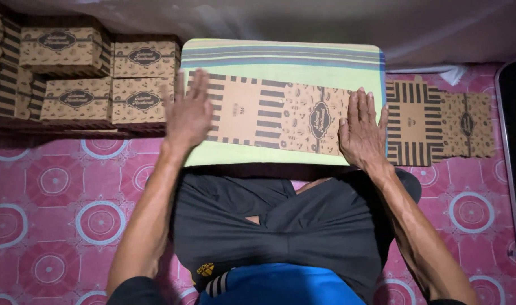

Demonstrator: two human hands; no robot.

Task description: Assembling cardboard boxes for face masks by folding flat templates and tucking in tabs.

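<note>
A flat, unfolded brown cardboard box blank (269, 113) with black stripes and an oval label lies across a low green-topped table (280, 59). My left hand (188, 110) rests flat, fingers spread, on the blank's left end. My right hand (362, 130) presses flat on its right end, fingers together and pointing away from me. Neither hand grips anything. My crossed legs in dark shorts (280, 220) sit just in front of the table.
Several folded brown boxes (83, 73) of the same print are stacked at the left, against the wall. A pile of flat blanks (433, 121) lies to the right of the table. A pink patterned mat (55, 197) covers the floor.
</note>
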